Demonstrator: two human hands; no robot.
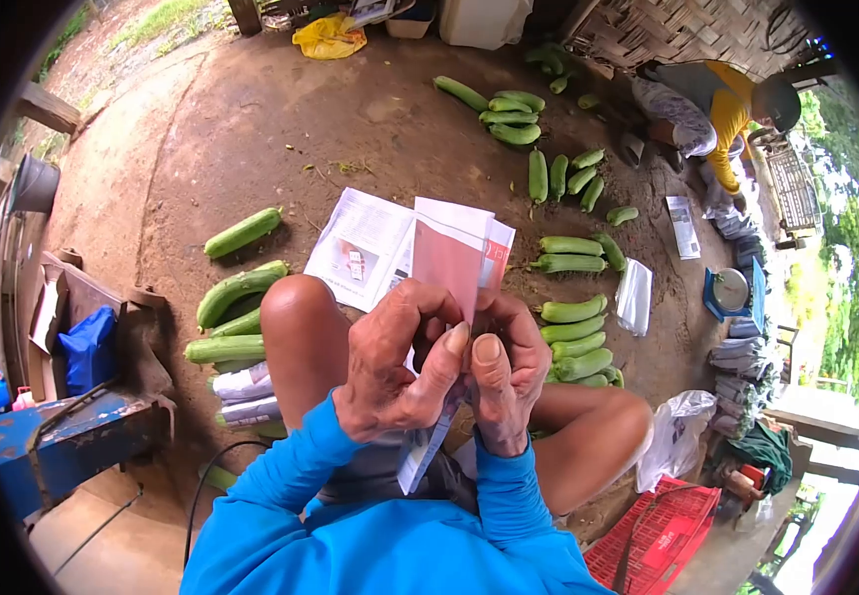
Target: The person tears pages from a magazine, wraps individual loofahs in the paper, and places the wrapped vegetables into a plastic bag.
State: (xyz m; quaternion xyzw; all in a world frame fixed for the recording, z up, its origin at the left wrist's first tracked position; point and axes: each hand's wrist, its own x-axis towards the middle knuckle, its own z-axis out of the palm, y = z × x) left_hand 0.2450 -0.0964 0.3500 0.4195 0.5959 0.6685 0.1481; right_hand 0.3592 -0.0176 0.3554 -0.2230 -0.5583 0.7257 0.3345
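Green gourds (570, 309) lie in rows on the dirt floor (281, 129), more of them at the left (242, 232) and farther back (509, 117). A second person in a yellow shirt (729, 111) crouches by wrapped bundles (737, 226). A red crate (670, 531) sits at the lower right beside a white plastic bag (680, 428). A blue bag (87, 347) rests on a bench at the left, and a yellow bag (329, 37) lies far back.

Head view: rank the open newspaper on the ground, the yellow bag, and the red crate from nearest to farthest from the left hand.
From the left hand:
1. Open newspaper, on the ground just beyond the knees, ahead of the hand.
2. Red crate, low on the right, past the right knee.
3. Yellow bag, far across the dirt floor at the top.
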